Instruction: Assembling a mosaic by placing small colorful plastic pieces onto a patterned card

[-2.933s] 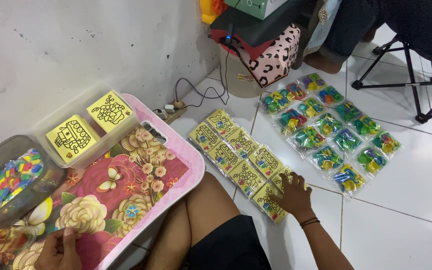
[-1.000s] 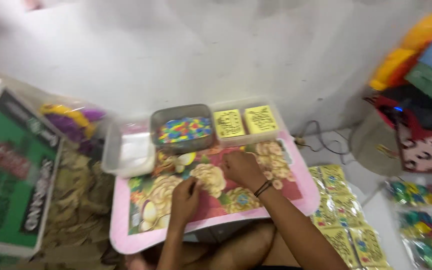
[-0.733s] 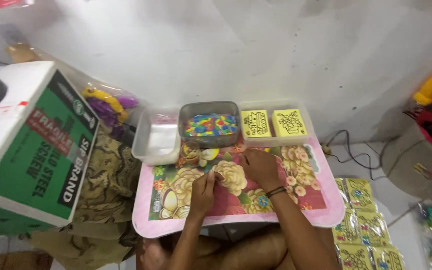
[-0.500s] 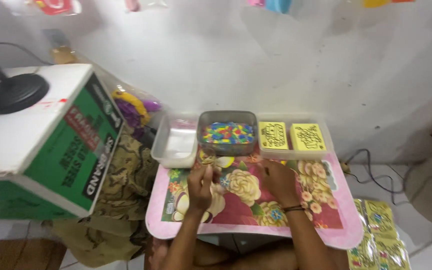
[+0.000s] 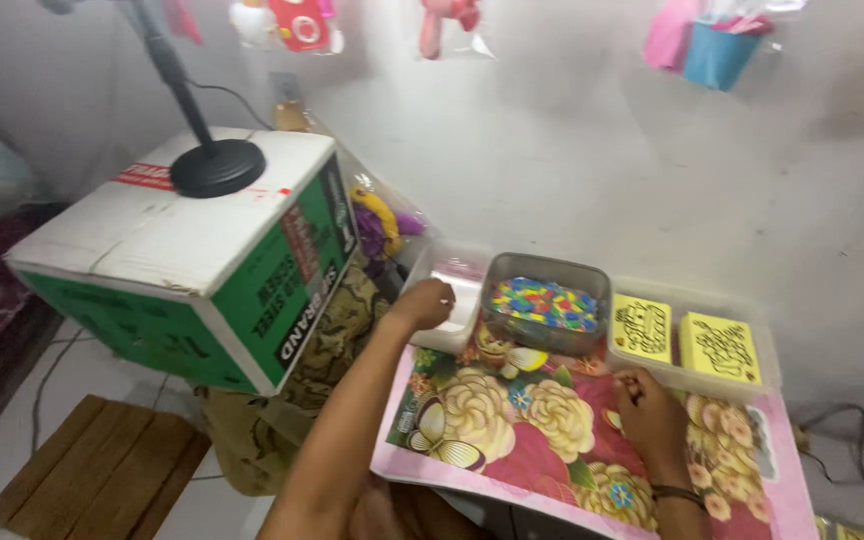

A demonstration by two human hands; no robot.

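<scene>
Head view: left hand point(image 5: 424, 303) is reached into the clear tub point(image 5: 452, 290), left of the bead tub point(image 5: 544, 315); its grip cannot be told. Right hand point(image 5: 649, 415) is curled on the floral tray point(image 5: 512, 430), holding nothing visible, farther off.

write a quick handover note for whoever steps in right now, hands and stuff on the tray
Left hand: reaching into the clear empty-looking tub; grip not clear.
Right hand: resting on the floral tray, fingers curled; anything held is hidden.
Grey tub of coloured pieces sits mid-tray; tub with two yellow card stacks to its right.
Done and left: cannot be judged.
</scene>
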